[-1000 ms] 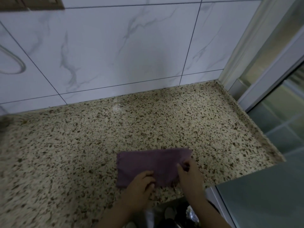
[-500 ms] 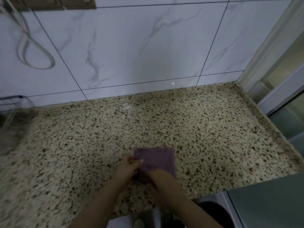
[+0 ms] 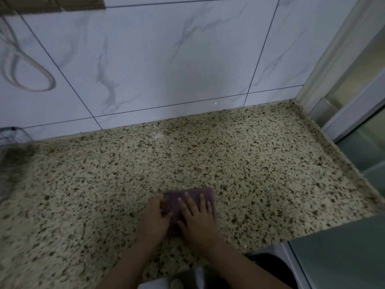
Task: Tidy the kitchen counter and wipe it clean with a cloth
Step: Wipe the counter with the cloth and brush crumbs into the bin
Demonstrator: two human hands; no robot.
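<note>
A purple cloth (image 3: 193, 193), folded into a small square, lies on the speckled stone counter (image 3: 208, 155) near its front edge. My right hand (image 3: 198, 217) rests flat on top of the cloth with the fingers spread. My left hand (image 3: 155, 217) sits at the cloth's left edge, its fingers curled against the fold. Most of the cloth's near part is hidden under my hands.
A marble-look tiled wall (image 3: 166, 59) rises behind the counter. A wire rack (image 3: 10, 140) stands at the far left and a looped cable (image 3: 27, 76) hangs on the wall. The counter ends at the right by a glass door frame (image 3: 343, 90).
The cloth went from a wide strip to a small folded square. My right hand moved from its edge to lie flat on top; my left hand moved to its left edge.
</note>
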